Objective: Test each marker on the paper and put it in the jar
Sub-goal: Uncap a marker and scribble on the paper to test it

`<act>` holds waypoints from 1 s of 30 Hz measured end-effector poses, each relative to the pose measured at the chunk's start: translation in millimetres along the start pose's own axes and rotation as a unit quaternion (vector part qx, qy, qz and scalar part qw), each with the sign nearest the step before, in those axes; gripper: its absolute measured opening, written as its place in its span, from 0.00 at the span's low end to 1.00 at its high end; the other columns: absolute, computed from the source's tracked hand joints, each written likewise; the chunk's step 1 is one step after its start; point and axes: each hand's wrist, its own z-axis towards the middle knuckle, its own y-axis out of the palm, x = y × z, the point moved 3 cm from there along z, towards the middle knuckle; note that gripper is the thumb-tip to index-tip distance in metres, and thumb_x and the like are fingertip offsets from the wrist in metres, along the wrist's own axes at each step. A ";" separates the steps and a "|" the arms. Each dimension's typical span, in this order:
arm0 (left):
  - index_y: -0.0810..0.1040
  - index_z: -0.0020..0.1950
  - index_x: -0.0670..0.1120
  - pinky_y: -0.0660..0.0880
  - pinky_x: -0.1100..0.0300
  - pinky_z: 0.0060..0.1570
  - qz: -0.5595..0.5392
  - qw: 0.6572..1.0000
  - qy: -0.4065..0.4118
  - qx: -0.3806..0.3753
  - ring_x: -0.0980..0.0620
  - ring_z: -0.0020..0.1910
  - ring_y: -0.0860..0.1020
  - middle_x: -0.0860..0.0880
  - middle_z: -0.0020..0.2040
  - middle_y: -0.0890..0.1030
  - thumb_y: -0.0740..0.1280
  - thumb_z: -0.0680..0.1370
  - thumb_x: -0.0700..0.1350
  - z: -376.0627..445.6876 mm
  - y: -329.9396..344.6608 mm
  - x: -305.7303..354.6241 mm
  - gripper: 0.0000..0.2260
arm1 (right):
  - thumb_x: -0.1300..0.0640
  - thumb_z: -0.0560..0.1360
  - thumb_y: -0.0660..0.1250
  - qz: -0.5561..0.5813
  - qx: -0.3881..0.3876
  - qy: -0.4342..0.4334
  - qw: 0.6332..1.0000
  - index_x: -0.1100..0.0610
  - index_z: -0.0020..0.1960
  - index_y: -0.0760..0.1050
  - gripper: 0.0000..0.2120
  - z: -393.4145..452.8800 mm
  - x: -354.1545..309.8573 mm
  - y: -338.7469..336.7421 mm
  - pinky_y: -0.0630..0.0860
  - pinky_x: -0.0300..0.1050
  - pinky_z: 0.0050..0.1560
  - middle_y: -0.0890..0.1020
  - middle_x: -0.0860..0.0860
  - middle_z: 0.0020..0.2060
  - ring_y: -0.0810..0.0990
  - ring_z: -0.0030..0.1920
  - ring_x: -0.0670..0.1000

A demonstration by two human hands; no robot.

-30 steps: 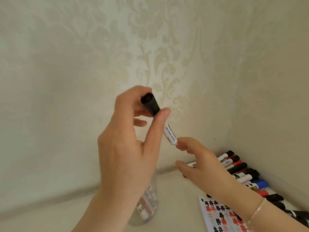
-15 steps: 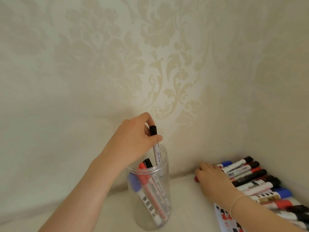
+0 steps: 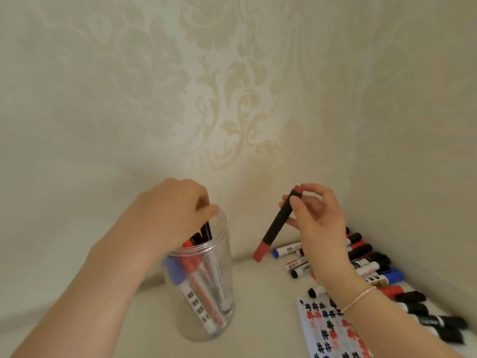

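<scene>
A clear plastic jar stands on the beige surface at lower centre, holding several markers with blue, red and black caps. My left hand is curled over the jar's mouth, just above the black marker tops; whether its fingers still touch one is hidden. My right hand pinches the upper end of a black marker with red ends, held tilted in the air with its red cap low. The test paper, covered in black, red and blue hash marks, lies at lower right.
A row of several loose markers lies along the right wall, running from the corner toward me. Patterned wallpaper walls meet in a corner behind the jar. A thin bracelet is on my right wrist.
My left hand has lowered the black-capped marker down into the jar. My right hand has lifted a black and red marker off the row and raised it.
</scene>
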 end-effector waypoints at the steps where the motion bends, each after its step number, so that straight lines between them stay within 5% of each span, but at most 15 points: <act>1: 0.78 0.47 0.55 0.76 0.54 0.46 0.016 0.996 0.016 0.081 0.50 0.45 0.79 0.54 0.45 0.82 0.59 0.76 0.60 -7.9 -8.9 10.8 0.13 | 0.64 0.77 0.64 0.034 0.021 0.030 0.999 0.55 0.55 0.73 0.08 0.2 -4.5 -4.2 0.81 0.41 0.42 0.85 0.54 0.42 0.84 0.46 0.48; 3: 0.77 0.50 0.55 0.77 0.53 0.45 -0.055 0.985 0.079 0.145 0.53 0.43 0.80 0.57 0.45 0.81 0.57 0.77 0.60 -28.7 -14.5 41.9 0.13 | 0.62 0.77 0.65 0.076 0.046 0.085 0.992 0.55 0.54 0.76 0.07 -2.4 -10.1 -11.4 0.81 0.42 0.40 0.85 0.54 0.40 0.85 0.46 0.51; 8: 0.70 0.58 0.50 0.77 0.55 0.44 -0.134 0.981 0.121 -0.077 0.53 0.44 0.80 0.53 0.50 0.79 0.57 0.79 0.59 -45.9 60.7 93.4 0.15 | 0.60 0.75 0.68 0.089 0.073 0.121 0.986 0.57 0.53 0.79 0.07 -15.7 -12.9 -24.7 0.81 0.43 0.40 0.85 0.54 0.42 0.85 0.45 0.51; 11: 0.71 0.55 0.49 0.79 0.56 0.41 -0.338 0.918 0.118 -0.170 0.61 0.35 0.79 0.53 0.43 0.80 0.58 0.82 0.49 -39.5 84.7 95.9 0.07 | 0.59 0.72 0.72 0.064 0.045 0.131 0.988 0.59 0.49 0.78 0.07 -19.9 -9.5 -36.8 0.80 0.45 0.44 0.83 0.54 0.40 0.84 0.41 0.52; 15: 0.68 0.66 0.54 0.69 0.68 0.33 -0.457 0.834 0.197 -0.239 0.56 0.38 0.75 0.52 0.40 0.76 0.57 0.82 0.44 -48.4 87.0 104.2 0.13 | 0.49 0.61 0.78 -0.019 -0.153 0.206 0.966 0.60 0.40 0.73 0.20 -28.7 -4.4 -41.7 0.69 0.55 0.44 0.74 0.60 0.36 0.72 0.39 0.59; 19: 0.71 0.62 0.48 0.56 0.67 0.25 -0.569 0.746 0.147 -0.312 0.57 0.26 0.59 0.54 0.29 0.61 0.57 0.82 0.45 -54.4 99.0 105.1 0.10 | 0.55 0.69 0.74 -0.030 -0.191 0.217 0.957 0.59 0.34 0.71 0.14 -34.2 -7.3 -47.5 0.55 0.49 0.32 0.68 0.58 0.31 0.63 0.30 0.55; 22: 0.74 0.59 0.48 0.54 0.68 0.24 -0.591 0.719 0.127 -0.344 0.57 0.26 0.56 0.54 0.29 0.59 0.58 0.82 0.47 -57.6 105.9 108.3 0.09 | 0.58 0.71 0.71 -0.020 -0.176 0.207 0.962 0.56 0.30 0.69 0.15 -40.2 -6.0 -51.9 0.52 0.47 0.31 0.66 0.54 0.26 0.61 0.27 0.50; 27: 0.74 0.61 0.63 0.49 0.63 0.23 -0.597 0.666 0.112 -0.434 0.55 0.24 0.52 0.51 0.29 0.54 0.61 0.77 0.55 -71.2 120.1 119.3 0.13 | 0.57 0.73 0.70 -0.020 -0.173 0.193 0.965 0.58 0.31 0.68 0.15 -53.4 -6.4 -69.0 0.55 0.42 0.28 0.65 0.52 0.26 0.60 0.26 0.47; 30: 0.70 0.64 0.63 0.53 0.61 0.25 -0.558 0.693 0.156 -0.428 0.54 0.26 0.55 0.51 0.29 0.57 0.63 0.75 0.59 -78.1 129.6 124.2 0.17 | 0.55 0.73 0.70 -0.041 -0.139 0.186 0.972 0.57 0.31 0.69 0.15 -58.7 -4.9 -85.1 0.57 0.45 0.31 0.66 0.54 0.28 0.62 0.30 0.52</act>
